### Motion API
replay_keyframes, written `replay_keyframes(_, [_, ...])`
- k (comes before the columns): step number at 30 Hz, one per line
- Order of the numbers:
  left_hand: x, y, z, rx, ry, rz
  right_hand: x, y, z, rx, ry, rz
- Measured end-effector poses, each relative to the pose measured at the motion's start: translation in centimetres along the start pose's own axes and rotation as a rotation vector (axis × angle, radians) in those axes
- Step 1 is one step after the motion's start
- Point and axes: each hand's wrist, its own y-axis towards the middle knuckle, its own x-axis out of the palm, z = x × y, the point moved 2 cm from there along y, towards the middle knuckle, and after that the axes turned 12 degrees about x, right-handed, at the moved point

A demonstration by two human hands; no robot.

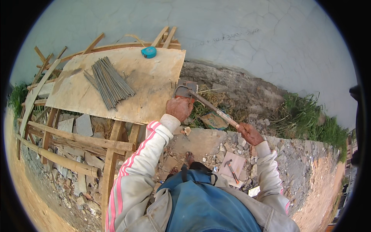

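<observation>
My right hand (pixel 250 133) is wrapped round the lower end of a long rusty metal lever (pixel 216 110). The lever slants up to the left and meets a dark metal block (pixel 188 86) at the right edge of a plywood board (pixel 150 96). My left hand (pixel 179 108) is closed right beside that block, next to an orange-red part. Whatever its fingers hold is hidden. On the board lies a bundle of cut steel rods (pixel 112 83), with a teal tape measure (pixel 148 52) near the far edge.
A wooden frame of rough timbers (pixel 89 137) and a bamboo pole (pixel 73 164) carries the board. A hammer with an orange handle (pixel 232 171) rests on a tile amid rubble. Behind stands a grey wall (pixel 247 46), with grass (pixel 309 116) along its foot at right.
</observation>
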Motion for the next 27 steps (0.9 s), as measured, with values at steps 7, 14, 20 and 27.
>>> replay_keyframes(7, [0.4, -0.1, -0.3, 0.005, 0.017, -0.018, 0.4, -1.5, -1.5, 0.076, 0.083, -0.049])
replay_keyframes(14, [0.4, 0.0, -0.3, 0.018, 0.008, -0.007, 0.4, -1.5, -1.3, 0.022, 0.066, -0.005])
replay_keyframes(20, [0.6, 0.2, -0.5, 0.024, -0.033, 0.013, 5.5, -3.4, -1.2, 0.192, 0.119, -0.008])
replay_keyframes(27, [0.5, 0.6, -0.7, 0.014, 0.042, -0.115, 5.4, -5.1, -3.3, 0.083, -0.096, 0.254])
